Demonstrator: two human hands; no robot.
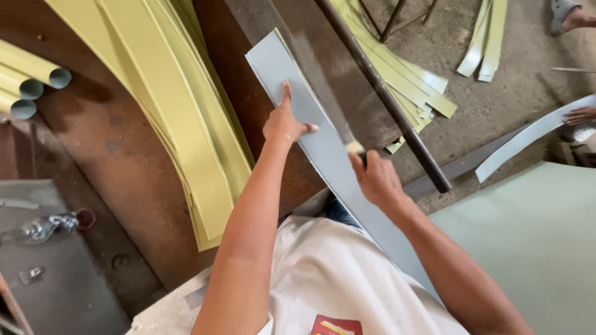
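While your left hand (284, 126) presses flat on the grey strip (323, 149) with its fingers spread, index pointing up it, your right hand (376, 180) has its fingers clenched around a long blade's handle (356, 149); the strip lies slanting across the brown surface (124, 155), beside stacked yellow-green strips (186, 111).

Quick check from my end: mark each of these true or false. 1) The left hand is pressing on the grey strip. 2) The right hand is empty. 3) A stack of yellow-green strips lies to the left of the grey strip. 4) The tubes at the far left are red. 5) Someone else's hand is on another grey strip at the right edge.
1) True: the left hand lies flat on the grey strip, forefinger stretched out.
2) False: the right hand grips a handle with a pale end.
3) True: the yellow-green strips lie on the brown bench.
4) False: the tubes are yellow-green.
5) True: another person's hand rests on a second grey strip.
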